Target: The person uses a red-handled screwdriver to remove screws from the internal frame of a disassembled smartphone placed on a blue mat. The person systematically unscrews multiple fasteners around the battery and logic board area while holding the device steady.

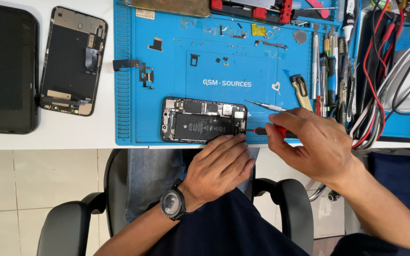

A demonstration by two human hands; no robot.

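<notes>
On the bench (72, 137), white top, a blue mat (167, 71) covers most of the work area. Phone (204, 126) lies opened near the mat's front edge, long axis running left-right, battery and boards facing up. Left hand (221, 163) rests at the phone's front right corner, fingers curled loosely, touching the frame edge; it pins rather than grasps, grip closed on nothing I can see. Watch (172, 205) on that wrist. Right hand (312, 142) sits just right of the phone, grip closed on a red-handled screwdriver (274, 132). Its shaft points left, roughly along the phone's long axis, tip touching or just at the phone's right end; exact contact too small to tell. Right hand is the working one; left is nearer the phone body.

Around: dark tablet (5, 66) at far left, off the mat. Detached screen panel (73, 60) beside it, inner side up. Flex part (136, 68) on the mat's left part. Second, silver driver (264, 105) lies loose just beyond the right hand, apart from the phone. Tool row (328, 61) and cables (385, 80) at right, behind the right hand. Small screws and brackets scattered on the far mat. Nothing sits between driver tip and phone.
</notes>
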